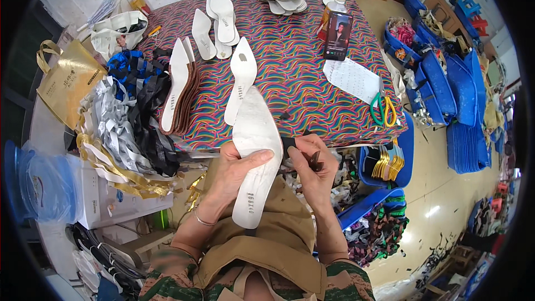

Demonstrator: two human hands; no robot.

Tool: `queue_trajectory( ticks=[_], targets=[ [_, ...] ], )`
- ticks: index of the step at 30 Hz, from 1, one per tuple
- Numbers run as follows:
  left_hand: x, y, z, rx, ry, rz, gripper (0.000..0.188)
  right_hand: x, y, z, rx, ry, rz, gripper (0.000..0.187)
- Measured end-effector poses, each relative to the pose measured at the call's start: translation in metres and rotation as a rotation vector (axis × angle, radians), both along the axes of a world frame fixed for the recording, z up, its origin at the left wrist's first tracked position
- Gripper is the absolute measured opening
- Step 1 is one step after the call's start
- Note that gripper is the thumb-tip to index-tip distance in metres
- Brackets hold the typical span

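My left hand [236, 166] grips a white shoe insole [255, 125] by its narrow middle, thumb lying across its face. The insole is tilted over my lap, its wide end toward the table. At its right edge, my right hand [315, 163] pinches a short black strip [288, 145], which touches or nearly touches that edge. Something small and dark shows between the curled right fingers, too unclear to name. Just beyond the held piece, another white insole [241, 78] lies flat on the table. A stack of brown-edged insoles [179, 92] stands left of it.
A patterned cloth covers the table [301, 86]. Black straps [157, 97] and silver straps [114, 128] hang over its left side. A phone [337, 36] leans on a bottle; green and yellow scissors [383, 110] lie at the right edge. Blue bins [409, 159] stand right.
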State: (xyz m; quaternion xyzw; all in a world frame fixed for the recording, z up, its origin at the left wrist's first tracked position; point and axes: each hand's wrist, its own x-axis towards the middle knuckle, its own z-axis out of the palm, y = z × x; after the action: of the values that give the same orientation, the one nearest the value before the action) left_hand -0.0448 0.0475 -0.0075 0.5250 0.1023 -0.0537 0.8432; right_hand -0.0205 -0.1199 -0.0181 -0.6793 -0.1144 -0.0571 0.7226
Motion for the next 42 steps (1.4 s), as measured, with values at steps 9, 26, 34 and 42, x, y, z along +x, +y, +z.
queue_trajectory(
  ticks=[9,26,34,42],
  targets=[
    [0.003,0.001,0.0,0.054,0.029,-0.034,0.02,-0.001,0.0,-0.003,-0.046,-0.1,0.012,0.017],
    [0.015,-0.011,0.005,-0.092,0.025,0.055,0.022,0.02,0.018,0.011,0.179,0.249,-0.01,0.006],
    [0.03,-0.011,0.029,-0.229,-0.092,0.124,0.029,-0.013,-0.002,-0.01,-0.039,0.339,0.25,0.023],
    [0.033,-0.012,0.03,-0.141,-0.09,0.067,0.031,-0.037,0.013,-0.02,-0.178,0.052,0.126,0.012]
  ],
)
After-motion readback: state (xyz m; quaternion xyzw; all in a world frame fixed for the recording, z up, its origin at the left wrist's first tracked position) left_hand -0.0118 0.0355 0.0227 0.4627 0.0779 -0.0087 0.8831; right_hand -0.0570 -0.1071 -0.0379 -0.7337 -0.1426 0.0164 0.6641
